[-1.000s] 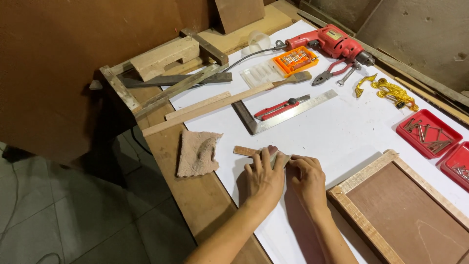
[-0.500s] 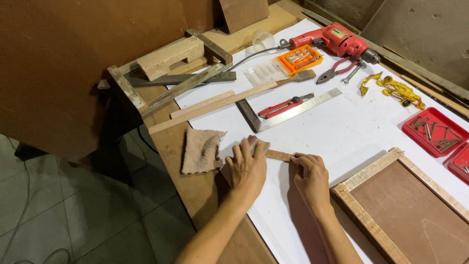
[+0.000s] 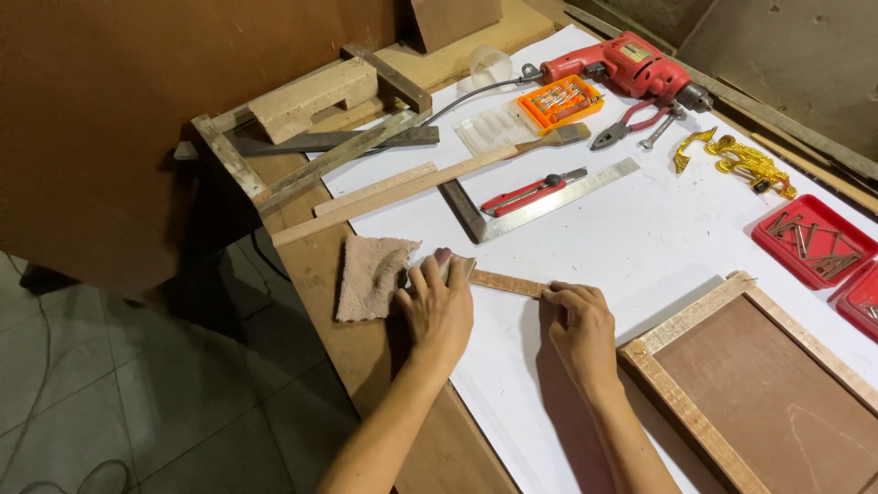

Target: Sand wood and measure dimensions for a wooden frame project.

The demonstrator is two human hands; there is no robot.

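A: How much room along the near-left table edge (image 3: 315, 265)?

B: Little. The cloth (image 3: 370, 276) lies there, and bare white sheet (image 3: 640, 247) opens to the right.

A: The hands?

B: The left hand (image 3: 441, 309) presses flat on the wooden strip (image 3: 506, 283); the right hand (image 3: 578, 327), fingers curled, pins its right end.

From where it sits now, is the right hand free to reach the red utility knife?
Probably yes. The right hand rests on the end of the thin wood strip, and only bare white sheet lies between it and the red utility knife beside the steel square.
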